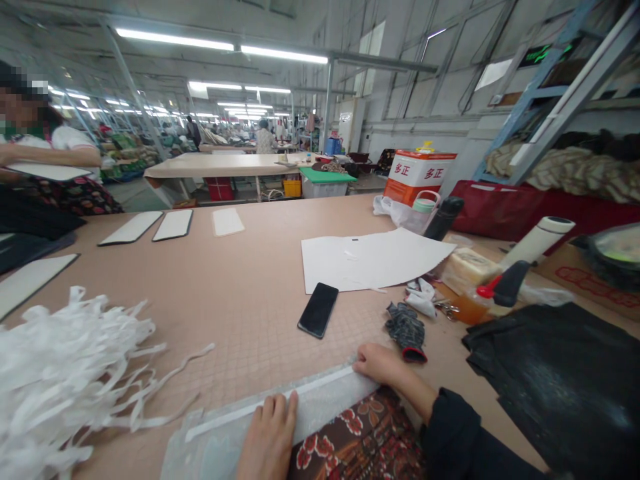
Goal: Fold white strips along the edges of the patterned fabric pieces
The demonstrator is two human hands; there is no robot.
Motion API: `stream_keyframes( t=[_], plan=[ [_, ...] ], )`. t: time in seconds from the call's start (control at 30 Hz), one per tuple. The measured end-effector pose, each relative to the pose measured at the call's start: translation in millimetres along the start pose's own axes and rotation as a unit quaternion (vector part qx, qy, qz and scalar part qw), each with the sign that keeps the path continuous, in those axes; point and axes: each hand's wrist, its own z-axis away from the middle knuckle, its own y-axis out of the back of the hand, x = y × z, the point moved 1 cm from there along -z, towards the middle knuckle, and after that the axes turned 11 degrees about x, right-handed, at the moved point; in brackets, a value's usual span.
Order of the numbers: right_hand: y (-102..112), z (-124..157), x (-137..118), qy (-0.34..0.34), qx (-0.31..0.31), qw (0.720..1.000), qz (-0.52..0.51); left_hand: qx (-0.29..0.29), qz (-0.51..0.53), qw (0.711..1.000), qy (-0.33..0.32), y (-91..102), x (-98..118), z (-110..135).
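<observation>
Head view: left hand (267, 440) and right hand (383, 365) lie open on a white strip (240, 415)

The strip runs lengthwise along a translucent padded panel (215, 447), which lies at the near edge of a tan work table (240, 273). The left hand rests flat on the panel, its fingers straight and close together, with their tips on the strip. The right hand reaches in from a dark sleeve (450, 433), its fingers extended and their tips on the strip's far end. Neither hand is closed or gripping anything.

A floral-print cloth (355, 433) sits just on the near side of the panel, beneath both forearms. Directly beyond the panel lies a black smartphone (318, 310), with a gray work glove (406, 331) with a red cuff beyond its right end. Farther beyond the panel is a curved sheet of white paper (375, 260). A heap of white ribbon strips (55, 373) sits to the panel's left, and a wide black fabric piece (555, 387) to its right.

Well beyond the panel on the left, three black-edged white boards (173, 225) lie on the table, while a co-worker's hand (10, 155) holds a similar board (50, 171). Beyond the panel on the right stands a white thermos (537, 240).
</observation>
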Motion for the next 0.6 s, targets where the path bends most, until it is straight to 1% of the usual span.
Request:
stream_keyframes(
  t=[0.07,0.13,0.17,0.2,0.27,0.3,0.33,0.37,0.43,0.53,0.6],
  plan=[
    [5,3,-9,0.009,0.018,1.0,0.014,-0.002,0.002,1.0,0.004,1.0,0,0],
    [5,12,-29,0.025,0.047,0.998,0.024,-0.007,0.007,1.0,0.003,3.3,2,-2],
    [2,18,-42,0.056,0.064,0.996,0.021,-0.011,0.009,1.0,0.005,5.0,2,-3],
    [-4,26,-57,0.102,0.081,0.991,0.012,-0.015,0.013,1.0,0.007,7.0,3,-4],
    [-17,42,-83,0.228,0.11,0.967,-0.014,-0.026,0.02,0.999,0.015,10.8,4,-6],
    [-25,50,-92,0.278,0.122,0.953,-0.025,-0.032,0.024,0.999,0.019,12.5,3,-5],
    [-31,55,-96,0.308,0.13,0.942,-0.031,-0.039,0.028,0.999,0.023,14.0,1,-3],
    [-36,59,-95,0.316,0.134,0.939,-0.033,-0.048,0.03,0.998,0.029,15.3,-3,0],
    [-40,61,-81,0.296,0.135,0.945,-0.033,-0.072,0.03,0.996,0.052,17.9,-17,13],
    [-36,58,-42,0.25,0.132,0.958,-0.041,-0.117,0.012,0.985,0.125,24.0,-51,41],
    [-32,55,-19,0.233,0.135,0.961,-0.063,-0.156,-0.004,0.972,0.173,30.2,-74,59]
  ],
)
